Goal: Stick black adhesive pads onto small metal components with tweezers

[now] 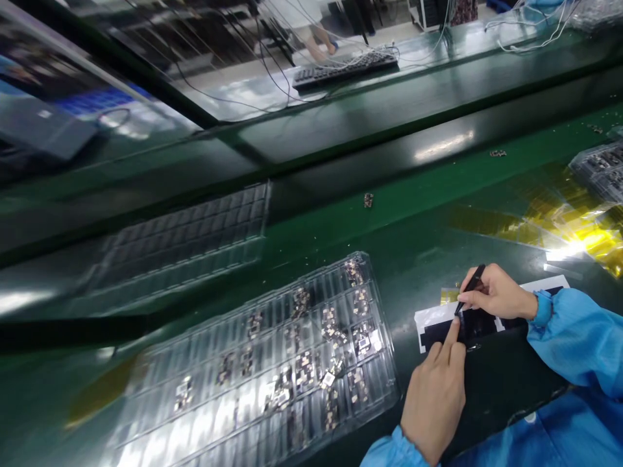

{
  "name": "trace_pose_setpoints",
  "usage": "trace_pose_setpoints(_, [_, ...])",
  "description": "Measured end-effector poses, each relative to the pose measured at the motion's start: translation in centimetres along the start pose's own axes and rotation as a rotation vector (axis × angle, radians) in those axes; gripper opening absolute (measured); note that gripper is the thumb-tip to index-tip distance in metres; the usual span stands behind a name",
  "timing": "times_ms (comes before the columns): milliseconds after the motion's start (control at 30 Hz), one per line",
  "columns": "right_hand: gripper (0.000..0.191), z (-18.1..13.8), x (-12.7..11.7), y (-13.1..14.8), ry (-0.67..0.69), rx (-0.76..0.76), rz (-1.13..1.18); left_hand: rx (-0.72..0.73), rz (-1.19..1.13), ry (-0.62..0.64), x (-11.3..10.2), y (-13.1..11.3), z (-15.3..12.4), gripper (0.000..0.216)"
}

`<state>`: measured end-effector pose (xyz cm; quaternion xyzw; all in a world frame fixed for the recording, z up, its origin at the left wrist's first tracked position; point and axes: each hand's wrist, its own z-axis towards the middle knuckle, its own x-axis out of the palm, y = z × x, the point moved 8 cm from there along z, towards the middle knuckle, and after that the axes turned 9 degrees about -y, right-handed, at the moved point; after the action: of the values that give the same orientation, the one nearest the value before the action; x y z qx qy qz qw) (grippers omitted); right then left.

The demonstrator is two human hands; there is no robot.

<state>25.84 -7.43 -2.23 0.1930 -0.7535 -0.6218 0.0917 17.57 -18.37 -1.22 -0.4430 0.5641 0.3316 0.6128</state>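
My right hand (496,295) grips black tweezers (470,287), their tips down on a black-and-white strip sheet (545,285) that lies on the green bench. My left hand (433,395) rests beside it with the index finger stretched out, its tip touching the sheet right at the tweezer tips. Both arms wear blue sleeves. Left of my hands lies a clear plastic tray (195,383) with many narrow pockets, several of them holding small metal circuit parts (331,337).
A second, dark tray (185,240) lies further back on the left. Yellow tape sheets (569,220) and another parts tray (603,168) are at the right. A loose small part (368,200) sits on the bench. A keyboard (343,68) and cables lie beyond.
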Motion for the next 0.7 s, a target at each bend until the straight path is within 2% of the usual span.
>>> trace_pose_setpoints(267, [0.027, 0.1, 0.1, -0.4, 0.005, 0.066, 0.066, -0.017, -0.094, 0.056, 0.4, 0.1, -0.2, 0.023])
trace_pose_setpoints(500, [0.024, 0.0, 0.1, -0.4, 0.0, 0.095, 0.089, -0.087, -0.211, 0.016, 0.5, 0.5, -0.1, 0.021])
trace_pose_setpoints(633, [0.028, 0.1, -0.1, -0.6, -0.036, 0.121, 0.168, -0.16, -0.454, -0.045, -0.5, 1.4, -0.1, 0.021])
trace_pose_setpoints(700, [0.031, 0.3, -0.2, -0.9, -0.064, 0.146, 0.22, -0.284, -0.649, -0.138, -1.5, 2.9, -0.6, 0.017])
